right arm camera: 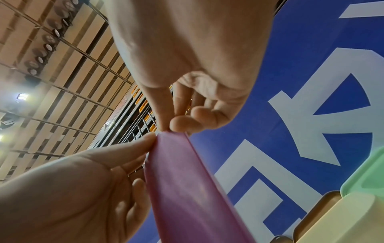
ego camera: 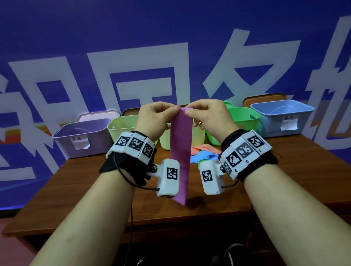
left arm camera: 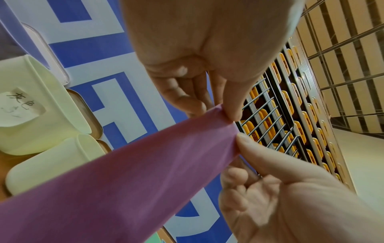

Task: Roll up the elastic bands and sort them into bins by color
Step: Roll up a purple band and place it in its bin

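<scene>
The purple band (ego camera: 181, 148) looks like thin, smooth, matt rubber, the bins (ego camera: 286, 116) in the frame's middle row like smooth, faintly glossy plastic with paper labels (ego camera: 289, 125), and the desk (ego camera: 292, 168) like glossy brown wood.

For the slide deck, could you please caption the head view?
Both hands, left hand and right hand, pinch the top of a purple elastic band hanging above the table.

Wooden table (ego camera: 292, 168), blue banner (ego camera: 166, 32)

Five bins (ego camera: 81, 135), one hanging purple band (ego camera: 181, 144), three bands lying on the table (ego camera: 292, 168).
</scene>
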{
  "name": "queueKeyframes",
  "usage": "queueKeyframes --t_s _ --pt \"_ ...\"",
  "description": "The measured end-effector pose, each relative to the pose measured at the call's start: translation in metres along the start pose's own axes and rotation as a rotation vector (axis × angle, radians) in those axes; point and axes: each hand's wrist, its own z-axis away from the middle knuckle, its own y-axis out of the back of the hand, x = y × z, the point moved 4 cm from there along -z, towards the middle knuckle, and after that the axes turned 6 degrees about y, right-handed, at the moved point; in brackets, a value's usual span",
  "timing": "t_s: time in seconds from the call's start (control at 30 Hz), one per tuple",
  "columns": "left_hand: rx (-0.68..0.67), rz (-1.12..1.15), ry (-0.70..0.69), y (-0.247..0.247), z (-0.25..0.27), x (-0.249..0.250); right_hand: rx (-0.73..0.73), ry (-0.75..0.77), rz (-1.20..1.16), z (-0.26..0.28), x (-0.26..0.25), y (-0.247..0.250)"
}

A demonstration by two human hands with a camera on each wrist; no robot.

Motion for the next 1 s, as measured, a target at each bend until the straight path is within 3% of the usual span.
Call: queueKeyframes --t_s 0.57,1.0 --pt "-0.078 -0.032 0.054 -0.013 -0.001 -0.022 0.038 -0.045 0.034 0.007 0.025 0.006" --pt "-0.144 0.024 0.114 -0.023 0.006 -0.051 0.045 -0.101 -0.065 0.026 0.057 0.003"
